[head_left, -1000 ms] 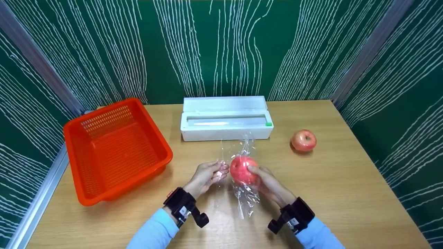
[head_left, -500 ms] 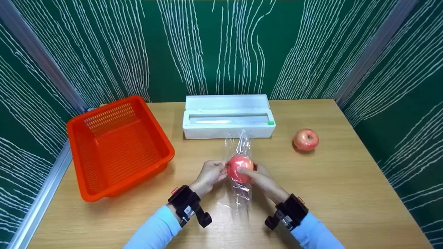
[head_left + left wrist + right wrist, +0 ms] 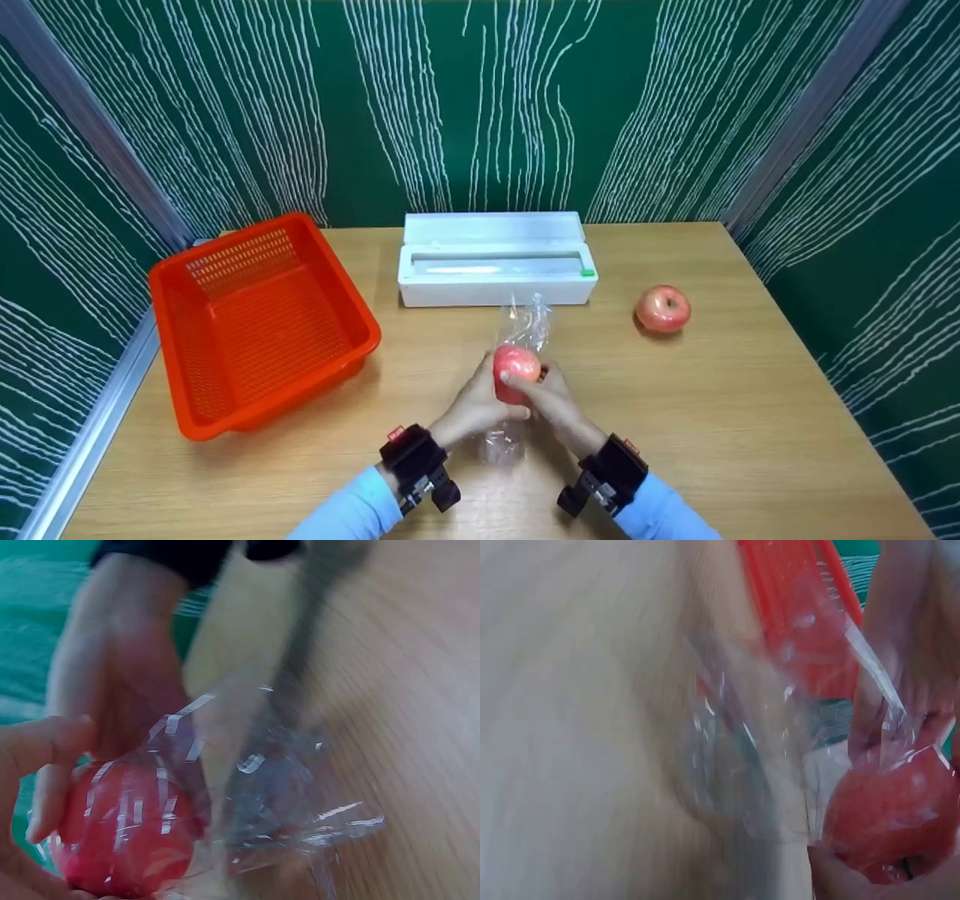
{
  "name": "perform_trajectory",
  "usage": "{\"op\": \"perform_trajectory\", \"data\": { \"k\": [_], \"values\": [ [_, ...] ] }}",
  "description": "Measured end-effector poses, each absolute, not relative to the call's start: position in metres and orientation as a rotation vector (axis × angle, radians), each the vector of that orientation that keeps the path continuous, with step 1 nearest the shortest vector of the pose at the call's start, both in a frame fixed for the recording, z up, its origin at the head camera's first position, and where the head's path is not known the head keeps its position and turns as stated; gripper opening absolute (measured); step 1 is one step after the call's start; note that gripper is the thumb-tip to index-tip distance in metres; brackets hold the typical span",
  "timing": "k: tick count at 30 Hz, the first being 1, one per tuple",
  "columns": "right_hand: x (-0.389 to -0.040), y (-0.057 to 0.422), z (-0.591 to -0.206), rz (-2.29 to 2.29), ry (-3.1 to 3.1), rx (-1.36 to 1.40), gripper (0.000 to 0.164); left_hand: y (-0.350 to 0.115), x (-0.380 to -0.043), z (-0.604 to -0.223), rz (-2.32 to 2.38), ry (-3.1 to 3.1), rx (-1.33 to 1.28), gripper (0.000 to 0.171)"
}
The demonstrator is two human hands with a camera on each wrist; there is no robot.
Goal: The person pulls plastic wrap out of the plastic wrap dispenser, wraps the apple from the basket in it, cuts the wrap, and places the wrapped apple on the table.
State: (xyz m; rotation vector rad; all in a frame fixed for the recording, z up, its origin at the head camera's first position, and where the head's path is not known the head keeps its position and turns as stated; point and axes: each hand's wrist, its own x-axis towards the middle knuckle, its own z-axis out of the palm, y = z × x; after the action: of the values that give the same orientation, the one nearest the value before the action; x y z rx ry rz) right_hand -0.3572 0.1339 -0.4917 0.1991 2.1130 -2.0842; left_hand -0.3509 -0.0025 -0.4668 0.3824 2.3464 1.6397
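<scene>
A red apple (image 3: 516,363) is held between both hands over the table, with clear plastic film (image 3: 527,324) wrapped over it. My left hand (image 3: 478,399) grips its left side, thumb across the near side. My right hand (image 3: 559,405) holds it from the right, with the thumb laid over its front. Loose film sticks out beyond the apple and also hangs toward me. In the left wrist view, creased film (image 3: 277,787) trails off the apple (image 3: 127,832). The right wrist view has film (image 3: 739,735) spreading beside the apple (image 3: 892,814).
Behind the hands stands a white film dispenser box (image 3: 499,293), its lid raised, with a roll inside and a green slider (image 3: 587,273) at the right. A second apple (image 3: 663,309) sits at the right. On the left is an orange-red plastic basket (image 3: 360,345) on the wooden table (image 3: 750,420).
My left hand, earlier beside the apple with film in its fingers, has come in and now grips the apple. The apple has shifted slightly left and turned; the loose film has moved with it.
</scene>
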Motion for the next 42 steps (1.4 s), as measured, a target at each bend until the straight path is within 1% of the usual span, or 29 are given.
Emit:
{"op": "perform_trajectory", "data": {
  "k": [1, 3, 5, 6, 9, 12, 14, 16, 19, 21, 25, 30, 36, 39, 42],
  "values": [
    [-0.358, 0.135, -0.5, -2.148, 2.081, 0.145, 0.078, -0.002, -0.351, -0.469, 1.596, 2.436, 0.401, 0.093],
    [-0.357, 0.133, -0.505, -2.233, 2.043, 0.067, 0.081, -0.001, -0.351, -0.472, 1.498, 2.612, 0.414, 0.089],
    [-0.358, 0.138, -0.517, -2.3, 1.957, -0.045, 0.078, -0.003, -0.354, -0.473, 1.44, 2.718, 0.433, 0.086],
    [-0.358, 0.139, -0.516, -2.305, 1.936, -0.063, 0.078, -0.004, -0.355, -0.473, 1.422, 2.751, 0.439, 0.084],
    [-0.354, 0.143, -0.505, -2.279, 1.858, -0.039, 0.081, -0.011, -0.362, -0.473, 1.459, 2.726, 0.438, 0.079],
    [-0.351, 0.149, -0.489, -2.222, 1.798, 0.003, 0.085, -0.022, -0.367, -0.472, 1.653, 2.46, 0.355, 0.068],
    [-0.352, 0.156, -0.488, -2.197, 1.719, -0.017, 0.079, -0.029, -0.368, -0.471, 1.802, 2.192, 0.289, 0.059],
    [-0.354, 0.163, -0.489, -2.155, 1.631, -0.067, 0.068, -0.035, -0.369, -0.47, 1.92, 1.904, 0.236, 0.051],
    [-0.358, 0.17, -0.492, -2.114, 1.47, -0.156, 0.05, -0.041, -0.371, -0.471, 1.968, 1.609, 0.234, 0.046],
    [-0.359, 0.171, -0.494, -2.107, 1.398, -0.193, 0.043, -0.043, -0.372, -0.474, 1.965, 1.507, 0.253, 0.043],
    [-0.358, 0.167, -0.493, -2.146, 1.384, -0.146, 0.038, -0.046, -0.374, -0.478, 1.942, 1.466, 0.3, 0.044],
    [-0.358, 0.163, -0.492, -2.142, 1.489, -0.022, 0.031, -0.049, -0.373, -0.479, 1.937, 1.465, 0.292, 0.054],
    [-0.356, 0.158, -0.49, -2.214, 1.494, 0.052, 0.033, -0.045, -0.371, -0.475, 1.935, 1.556, 0.253, 0.063],
    [-0.355, 0.157, -0.49, -2.246, 1.476, 0.049, 0.032, -0.042, -0.371, -0.473, 1.935, 1.616, 0.228, 0.063],
    [-0.353, 0.157, -0.49, -2.271, 1.417, 0.056, 0.031, -0.042, -0.373, -0.473, 1.918, 1.675, 0.193, 0.057]
  ]
}}
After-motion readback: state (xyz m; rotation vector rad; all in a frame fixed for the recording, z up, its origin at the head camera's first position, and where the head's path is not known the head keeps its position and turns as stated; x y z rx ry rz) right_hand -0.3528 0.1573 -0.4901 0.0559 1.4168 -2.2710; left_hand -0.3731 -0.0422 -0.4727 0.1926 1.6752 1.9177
